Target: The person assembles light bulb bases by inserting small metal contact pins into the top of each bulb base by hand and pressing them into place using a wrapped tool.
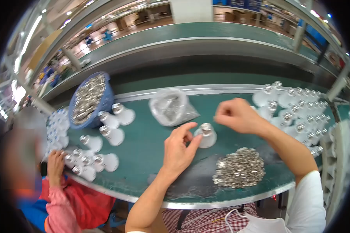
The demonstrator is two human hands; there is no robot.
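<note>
A white light bulb (206, 138) with a silver screw cap stands upright on the green table in front of me. My left hand (179, 149) is at its left side, thumb against the white body and forefinger beside the cap. To the bulb's upper right, my right hand (237, 115) is raised with its fingers pinched together; anything between the fingertips is hidden. Below that hand lies a heap of small silver metal parts (239, 167). Behind the bulb is a clear plastic bag (170, 106) containing small metallic pieces.
Rows of bulbs (299, 112) stand at the right. A blue basket (109, 101) full of metal parts sits at the back left, near several loose bulbs (112, 135). On the left, a co-worker's hand (56, 165) touches bulbs. A metal ledge (206, 89) borders the table's far side.
</note>
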